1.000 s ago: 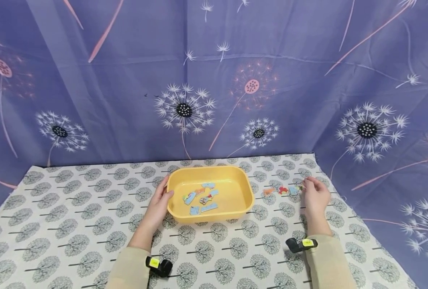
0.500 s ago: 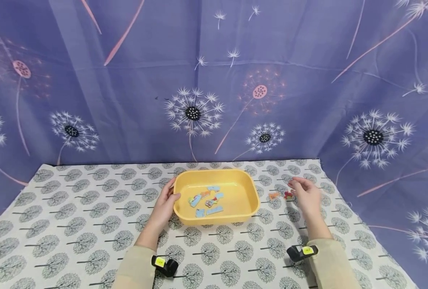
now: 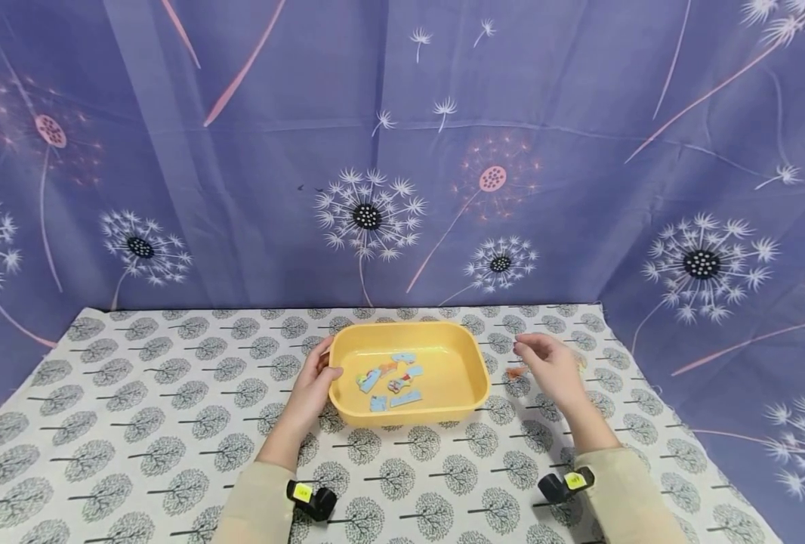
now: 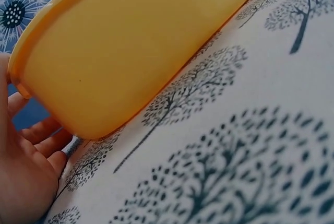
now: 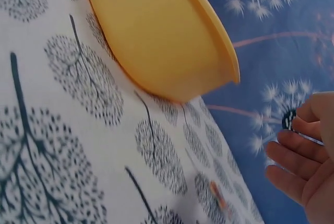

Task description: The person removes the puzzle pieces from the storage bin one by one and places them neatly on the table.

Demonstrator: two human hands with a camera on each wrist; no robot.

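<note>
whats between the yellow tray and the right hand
In the head view, a small orange piece lies on the tree-print cloth between the yellow tray and the right hand. From that piece to the tray, only cloth shows.

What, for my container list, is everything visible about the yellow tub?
The yellow tub is oblong, round-cornered and open-topped, with a thin rim and smooth walls resembling plastic. It rests upright on tree-print cloth, flat pieces lying mainly in its left half. The left hand's grip holds its left end.
</note>
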